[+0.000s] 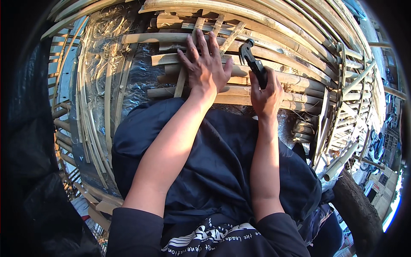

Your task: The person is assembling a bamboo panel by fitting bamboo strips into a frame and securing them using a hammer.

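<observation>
Hammer (256, 65) axis up-left, head (245, 49) foremost | right hand (266, 95) gripping it | left hand (206, 70) splayed

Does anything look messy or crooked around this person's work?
A little: curled shavings lie scattered at upper left, looking untidy. Near the left hand, the rightmost cross strip on the bamboo pieces slants more than the two to its left. Nothing looks clearly broken.

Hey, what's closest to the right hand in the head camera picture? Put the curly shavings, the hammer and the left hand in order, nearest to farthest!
1. Hammer: held in the right hand.
2. Left hand: to its left, spread on the bamboo strips.
3. Curly shavings: farthest, at the upper left.
</observation>
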Available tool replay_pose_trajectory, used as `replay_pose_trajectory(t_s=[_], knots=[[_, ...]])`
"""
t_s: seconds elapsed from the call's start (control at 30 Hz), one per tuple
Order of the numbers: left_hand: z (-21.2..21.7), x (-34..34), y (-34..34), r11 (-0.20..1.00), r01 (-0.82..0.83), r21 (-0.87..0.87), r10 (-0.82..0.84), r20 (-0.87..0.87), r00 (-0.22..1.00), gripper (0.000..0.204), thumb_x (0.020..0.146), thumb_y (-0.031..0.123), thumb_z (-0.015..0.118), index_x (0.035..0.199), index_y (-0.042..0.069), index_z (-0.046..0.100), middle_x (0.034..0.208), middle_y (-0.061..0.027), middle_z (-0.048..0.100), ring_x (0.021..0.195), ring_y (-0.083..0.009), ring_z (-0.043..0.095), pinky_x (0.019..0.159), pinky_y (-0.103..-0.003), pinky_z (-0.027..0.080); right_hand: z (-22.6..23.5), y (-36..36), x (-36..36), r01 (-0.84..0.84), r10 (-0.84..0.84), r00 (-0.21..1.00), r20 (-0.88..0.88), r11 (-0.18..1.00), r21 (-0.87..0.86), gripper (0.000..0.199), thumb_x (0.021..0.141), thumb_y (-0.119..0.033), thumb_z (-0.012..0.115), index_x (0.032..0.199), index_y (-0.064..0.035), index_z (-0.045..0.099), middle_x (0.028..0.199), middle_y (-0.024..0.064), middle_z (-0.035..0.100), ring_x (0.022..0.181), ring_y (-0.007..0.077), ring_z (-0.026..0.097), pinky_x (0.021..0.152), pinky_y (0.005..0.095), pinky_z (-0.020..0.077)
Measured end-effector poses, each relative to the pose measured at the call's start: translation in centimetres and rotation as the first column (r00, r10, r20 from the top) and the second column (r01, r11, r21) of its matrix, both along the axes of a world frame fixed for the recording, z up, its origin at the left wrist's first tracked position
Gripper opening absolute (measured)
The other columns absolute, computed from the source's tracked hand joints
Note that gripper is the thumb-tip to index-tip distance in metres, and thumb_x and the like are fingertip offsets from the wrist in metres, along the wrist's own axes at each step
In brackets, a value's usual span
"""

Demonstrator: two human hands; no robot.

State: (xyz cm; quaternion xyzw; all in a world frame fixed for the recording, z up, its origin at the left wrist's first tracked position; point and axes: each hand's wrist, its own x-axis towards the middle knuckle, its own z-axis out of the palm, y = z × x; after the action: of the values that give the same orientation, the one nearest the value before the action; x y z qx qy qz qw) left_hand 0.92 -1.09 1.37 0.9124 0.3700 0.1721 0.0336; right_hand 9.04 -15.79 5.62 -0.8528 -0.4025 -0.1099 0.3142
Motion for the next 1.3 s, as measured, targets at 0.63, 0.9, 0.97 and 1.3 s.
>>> replay_pose_trajectory(t_s=[0.63, 0.9, 0.97, 1.3], knots=[[0.0, 0.1, -0.2, 1.0, -0.011, 0.011, 0.011, -0.013, 1.0, 0.088, 0.097, 0.06, 0.05, 0.162, 0.005, 0.029, 0.169, -0.0225, 0.02, 0.152, -0.0465, 0.023, 0.116, -0.074, 0.023, -1.4, 0.9, -0.4, 0.114, -0.094, 0.976, -0.195, 0.989, 0.094, 0.033, 0.103, -0.01, 0.058, 0.133, -0.0019, 0.048, 0.091, 0.0279, 0.071, 0.081, 0.0519, 0.067, 0.067, 0.0563, 0.052], [0.1, 0.1, -0.2, 1.0, -0.015, 0.028, 0.015, -0.021, 1.0, 0.088, 0.096, 0.06, 0.05, 0.162, 0.006, 0.031, 0.168, -0.0224, 0.022, 0.152, -0.0462, 0.025, 0.115, -0.074, 0.024, -2.2, 1.5, -0.7, 0.208, -0.213, 0.974, -0.073, 0.976, -0.062, 0.031, 0.103, -0.015, 0.058, 0.126, 0.0043, 0.05, 0.077, 0.0313, 0.067, 0.071, 0.0526, 0.065, 0.059, 0.061, 0.0494], [0.2, 0.1, -0.2, 0.999, -0.02, 0.026, 0.021, -0.033, 0.999, 0.088, 0.095, 0.06, 0.051, 0.161, 0.006, 0.031, 0.168, -0.0224, 0.022, 0.152, -0.0462, 0.025, 0.115, -0.074, 0.025, -2.1, 1.5, -0.9, 0.214, -0.22, 0.973, -0.072, 0.974, -0.077, 0.031, 0.103, -0.015, 0.059, 0.124, 0.0057, 0.05, 0.076, 0.0316, 0.067, 0.07, 0.0525, 0.065, 0.058, 0.0609, 0.0492], [-0.1, 0.1, -0.2, 0.998, -0.016, 0.064, 0.016, -0.001, 1.0, 0.088, 0.095, 0.062, 0.051, 0.16, 0.005, 0.035, 0.166, -0.0229, 0.028, 0.149, -0.0468, 0.031, 0.113, -0.075, 0.027, -2.1, 1.8, -1.0, 0.237, -0.239, 0.956, -0.173, 0.971, -0.036, 0.023, 0.102, -0.018, 0.06, 0.103, 0.0023, 0.049, 0.074, 0.0324, 0.065, 0.069, 0.0527, 0.064, 0.058, 0.0596, 0.0482]])
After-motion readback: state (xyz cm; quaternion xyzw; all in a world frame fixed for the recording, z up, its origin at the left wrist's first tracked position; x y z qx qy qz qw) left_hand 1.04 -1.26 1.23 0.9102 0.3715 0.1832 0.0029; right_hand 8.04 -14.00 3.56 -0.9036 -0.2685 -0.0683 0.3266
